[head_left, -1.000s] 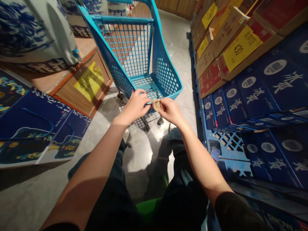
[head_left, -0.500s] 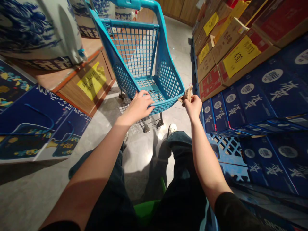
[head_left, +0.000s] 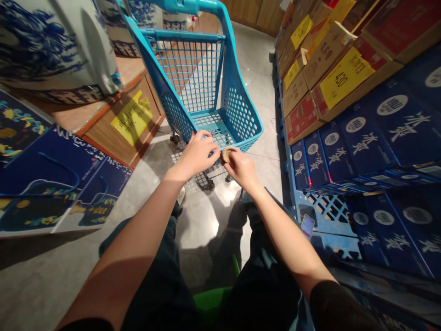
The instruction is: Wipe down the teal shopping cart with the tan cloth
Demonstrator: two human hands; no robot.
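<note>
A blue plastic shopping cart (head_left: 241,110) stands on the grey floor in front of my knees, its basket bare. My left hand (head_left: 197,154) rests on the cart's near rim with fingers curled over the edge. My right hand (head_left: 241,168) is closed on a small crumpled brown scrap (head_left: 225,154), held against the rim right beside my left fingertips. Whether my left fingers also pinch the scrap is not clear.
Blue cartons (head_left: 372,138) and brown boxes with yellow price tags (head_left: 344,76) are stacked on blue pallets at right. A phone (head_left: 307,225) lies on the pallet. At left stand a wooden counter (head_left: 117,124) with large blue-and-white jars (head_left: 51,46) and blue boxes (head_left: 51,184).
My right hand, which had swung out to the cart's right corner with the brown scrap half a second ago, has come back to the near rim beside my left hand. The left hand stayed.
</note>
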